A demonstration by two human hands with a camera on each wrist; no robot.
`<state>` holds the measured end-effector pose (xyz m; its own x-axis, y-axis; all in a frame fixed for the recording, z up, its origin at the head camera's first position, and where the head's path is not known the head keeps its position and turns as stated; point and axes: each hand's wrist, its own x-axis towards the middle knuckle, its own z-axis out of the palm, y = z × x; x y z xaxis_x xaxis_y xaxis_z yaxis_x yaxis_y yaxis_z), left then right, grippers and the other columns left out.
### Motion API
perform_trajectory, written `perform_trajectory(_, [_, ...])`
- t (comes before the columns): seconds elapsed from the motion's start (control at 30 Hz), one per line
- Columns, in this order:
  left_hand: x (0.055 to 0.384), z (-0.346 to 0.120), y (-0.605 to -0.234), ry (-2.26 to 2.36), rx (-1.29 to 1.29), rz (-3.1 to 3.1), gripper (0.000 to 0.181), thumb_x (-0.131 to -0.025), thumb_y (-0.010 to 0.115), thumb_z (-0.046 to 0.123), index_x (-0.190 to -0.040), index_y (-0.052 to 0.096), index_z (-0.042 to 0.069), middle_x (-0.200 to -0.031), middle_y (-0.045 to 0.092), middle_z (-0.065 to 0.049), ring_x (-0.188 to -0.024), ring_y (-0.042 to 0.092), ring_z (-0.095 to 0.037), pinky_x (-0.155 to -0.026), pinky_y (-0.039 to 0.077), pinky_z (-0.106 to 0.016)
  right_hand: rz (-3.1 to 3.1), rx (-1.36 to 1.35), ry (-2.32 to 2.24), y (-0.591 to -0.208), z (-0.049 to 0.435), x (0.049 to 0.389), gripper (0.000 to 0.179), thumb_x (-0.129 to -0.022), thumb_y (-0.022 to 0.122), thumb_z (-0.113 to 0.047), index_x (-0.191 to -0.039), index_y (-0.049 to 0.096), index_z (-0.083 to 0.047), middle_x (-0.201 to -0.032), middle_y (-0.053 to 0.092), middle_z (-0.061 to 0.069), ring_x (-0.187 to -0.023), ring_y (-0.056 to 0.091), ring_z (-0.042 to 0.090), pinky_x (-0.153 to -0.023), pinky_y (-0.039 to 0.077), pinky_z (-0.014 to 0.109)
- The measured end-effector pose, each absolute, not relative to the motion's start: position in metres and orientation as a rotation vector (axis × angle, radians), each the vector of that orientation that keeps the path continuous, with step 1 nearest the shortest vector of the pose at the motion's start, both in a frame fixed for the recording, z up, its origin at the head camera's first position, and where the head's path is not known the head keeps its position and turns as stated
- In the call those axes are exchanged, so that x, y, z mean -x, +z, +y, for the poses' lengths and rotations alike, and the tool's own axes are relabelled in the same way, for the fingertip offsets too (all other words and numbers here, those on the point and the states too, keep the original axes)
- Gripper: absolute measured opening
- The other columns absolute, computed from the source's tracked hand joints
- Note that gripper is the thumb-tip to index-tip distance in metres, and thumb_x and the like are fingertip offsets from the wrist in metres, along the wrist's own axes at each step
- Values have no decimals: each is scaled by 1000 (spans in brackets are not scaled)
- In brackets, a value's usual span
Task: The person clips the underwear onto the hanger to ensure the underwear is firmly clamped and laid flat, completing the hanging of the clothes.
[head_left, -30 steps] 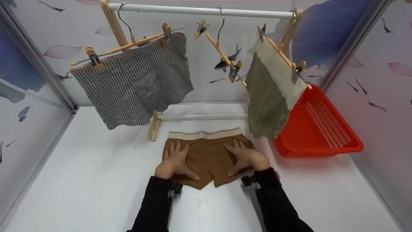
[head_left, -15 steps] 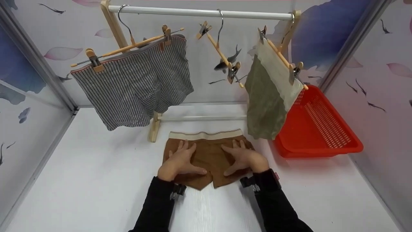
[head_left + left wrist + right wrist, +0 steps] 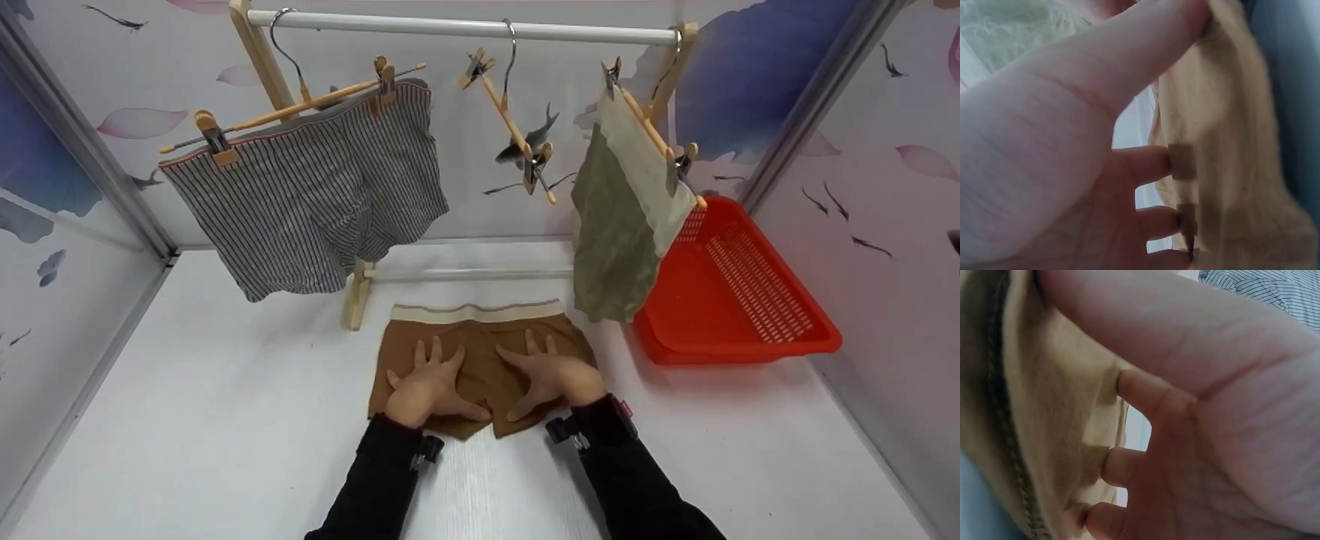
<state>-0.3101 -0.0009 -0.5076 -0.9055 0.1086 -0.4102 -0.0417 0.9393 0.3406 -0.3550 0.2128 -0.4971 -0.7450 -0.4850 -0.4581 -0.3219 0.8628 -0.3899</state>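
Brown shorts [image 3: 472, 337] with a cream waistband lie spread on the white table, waistband toward the rack. My left hand [image 3: 431, 386] rests on their left half, fingers spread and fingertips touching the cloth. On the right half my right hand [image 3: 553, 376] does the same, its thumb near the left thumb by the crotch. Both wrist views show thumb and fingertips pressing on the brown fabric [image 3: 1230, 124], palms lifted off it. Neither hand grips the cloth.
Behind the shorts stands a rack with a white rail [image 3: 450, 28]. From it hang striped shorts [image 3: 315, 195], a bare clip hanger [image 3: 506, 124] and a green garment [image 3: 619, 232] with a pale band. A red basket [image 3: 735, 300] stands at the right.
Both hands have slid inward over the brown shorts, the left toward the right and the right toward the left. The thumbs are now closer together. The shorts' left side sits slightly further out.
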Motion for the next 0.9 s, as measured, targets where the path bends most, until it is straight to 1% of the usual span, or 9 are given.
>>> perform_trajectory(0.17, [309, -3, -507, 494, -53, 2654, 121, -69, 84, 68, -164, 21, 24, -169, -1, -15, -153, -7, -39, -105, 7, -82, 2465, 575, -387, -498, 211, 354, 112, -74, 90, -48, -163, 23, -31, -166, -7, 26, -147, -5, 55, -112, 16, 72])
perform_trajectory(0.3, [309, -6, -508, 494, -65, 2654, 122, -67, 86, 67, -163, 22, 25, -169, -1, -16, -153, -7, -39, -105, 9, -82, 2468, 600, -377, -501, 211, 354, 113, -74, 89, -49, -163, 23, -30, -165, -6, 27, -147, -5, 55, -113, 13, 71])
perform_trajectory(0.47, [309, -8, -509, 465, -89, 2669, 123, -66, 84, 70, -163, 23, 26, -169, 1, -16, -153, -6, -39, -105, 11, -81, 2477, 629, -374, -503, 211, 356, 114, -73, 89, -51, -163, 22, -28, -165, -5, 28, -147, -6, 56, -113, 10, 72])
perform_trajectory(0.67, [310, -9, -510, 460, -99, 2684, 122, -67, 83, 71, -163, 23, 26, -169, 1, -16, -153, -5, -40, -105, 11, -81, 2493, 669, -359, -503, 213, 357, 114, -75, 87, -53, -163, 22, -23, -164, -2, 31, -146, -5, 59, -111, 11, 75])
perform_trajectory(0.8, [312, -9, -509, 473, -108, 2694, 122, -67, 82, 71, -163, 23, 25, -168, 3, -17, -153, -4, -41, -106, 11, -81, 2504, 674, -348, -500, 215, 358, 115, -75, 86, -55, -164, 20, -22, -163, 0, 32, -145, -1, 60, -110, 11, 76])
perform_trajectory(0.9, [312, -12, -505, 526, -130, 2696, 119, -70, 82, 69, -163, 24, 23, -168, 5, -20, -152, -2, -44, -107, 11, -80, 2525, 728, -399, -494, 215, 358, 112, -80, 84, -52, -164, 18, -18, -163, 2, 32, -146, 2, 58, -112, 15, 72])
